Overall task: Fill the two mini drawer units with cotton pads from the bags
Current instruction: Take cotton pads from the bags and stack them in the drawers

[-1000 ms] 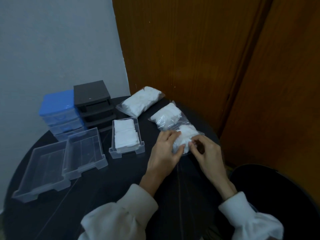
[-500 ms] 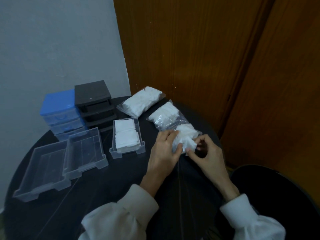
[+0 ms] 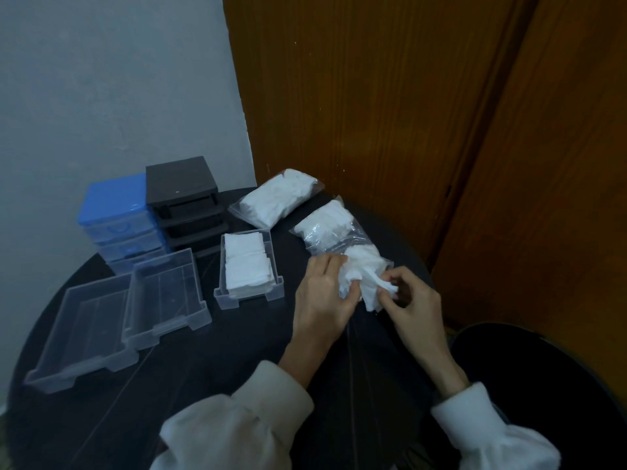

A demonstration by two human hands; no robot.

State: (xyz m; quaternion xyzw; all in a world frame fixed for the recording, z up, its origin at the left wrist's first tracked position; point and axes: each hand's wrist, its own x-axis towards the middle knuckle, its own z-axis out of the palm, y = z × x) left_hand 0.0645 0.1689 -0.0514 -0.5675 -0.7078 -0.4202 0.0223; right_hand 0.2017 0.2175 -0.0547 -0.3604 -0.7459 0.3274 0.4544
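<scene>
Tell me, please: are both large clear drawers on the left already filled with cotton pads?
No, both large clear drawers hold nothing; only the small drawer contains cotton pads.

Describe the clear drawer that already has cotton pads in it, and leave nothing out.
The filled drawer is a small rectangular tray of clear plastic, pulled out of its unit and resting flat on the dark round table. It stands lengthwise, with its stepped front lip toward the person. White square cotton pads lie stacked inside, nearly filling it up to the rim. It sits in front of the black drawer unit, right of two empty clear drawers, apart from them. Neither of the hands touches it.
</scene>
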